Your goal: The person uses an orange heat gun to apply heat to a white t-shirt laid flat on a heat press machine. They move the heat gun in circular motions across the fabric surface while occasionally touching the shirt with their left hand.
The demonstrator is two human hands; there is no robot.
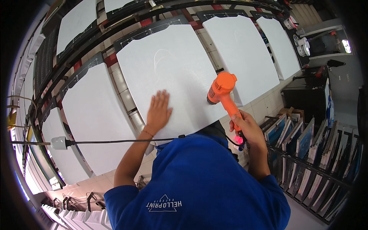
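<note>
A white T-shirt [172, 57] lies stretched smooth over a dark-edged board right in front of me, with faint curved lines on its far part. Flat on its near left area rests my left hand [160, 111], fingers stretched out and holding nothing. My right hand [245, 124] is wrapped around the handle of an orange heat gun [224, 84]. The gun's dark nozzle points left and down, just over the shirt's near right part. Its black cord [122, 142] runs across my waist to a white plug connector [59, 143] at the left.
More boards with white shirts stand left [96, 115] and right [243, 53], with tiled floor between them. A dark metal rail [119, 25] crosses behind. At the lower right is a rack of upright framed screens [306, 138]. White tubs [303, 48] sit at the far right.
</note>
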